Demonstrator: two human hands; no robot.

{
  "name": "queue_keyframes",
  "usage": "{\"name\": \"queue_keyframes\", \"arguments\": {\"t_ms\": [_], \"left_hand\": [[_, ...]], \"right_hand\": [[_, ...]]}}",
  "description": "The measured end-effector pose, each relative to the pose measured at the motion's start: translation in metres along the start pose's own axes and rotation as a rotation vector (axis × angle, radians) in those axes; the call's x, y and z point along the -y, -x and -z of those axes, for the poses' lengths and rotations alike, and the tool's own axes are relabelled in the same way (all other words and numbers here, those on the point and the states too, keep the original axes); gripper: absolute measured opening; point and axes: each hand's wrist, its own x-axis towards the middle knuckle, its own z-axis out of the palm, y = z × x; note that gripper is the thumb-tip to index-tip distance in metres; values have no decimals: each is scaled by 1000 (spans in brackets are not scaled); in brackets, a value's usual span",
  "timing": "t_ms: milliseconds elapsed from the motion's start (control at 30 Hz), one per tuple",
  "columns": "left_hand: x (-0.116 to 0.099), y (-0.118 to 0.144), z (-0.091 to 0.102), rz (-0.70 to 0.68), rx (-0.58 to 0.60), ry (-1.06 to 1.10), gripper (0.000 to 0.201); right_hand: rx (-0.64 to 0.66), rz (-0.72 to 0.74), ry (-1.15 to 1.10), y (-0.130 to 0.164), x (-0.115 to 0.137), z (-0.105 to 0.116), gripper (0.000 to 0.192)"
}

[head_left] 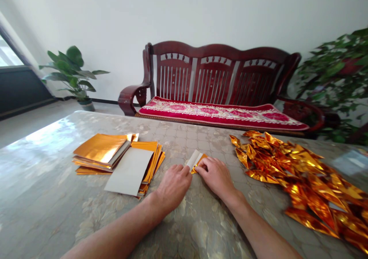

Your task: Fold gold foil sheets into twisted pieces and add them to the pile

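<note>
Pinching paper (193, 158) with our right hand (216, 174), left hand (175, 184) touching it, grip unclear, we'd guess it's light, creasable, best held edgewise.

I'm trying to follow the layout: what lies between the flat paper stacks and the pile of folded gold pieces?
The head view shows the left hand and right hand there, at a partly folded grey-and-gold paper on the patterned tabletop.
</note>
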Motion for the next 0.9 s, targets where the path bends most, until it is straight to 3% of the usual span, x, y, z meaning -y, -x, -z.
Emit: {"name": "queue_keyframes", "arguments": {"t_ms": [467,900], "left_hand": [[-1,-1,-9,-60,-59,36,17],[-6,-4,-3,2,11,90,29]], "right_hand": [[38,-11,9,0,2,2,16],[30,-3,40,1,0,0,11]]}}
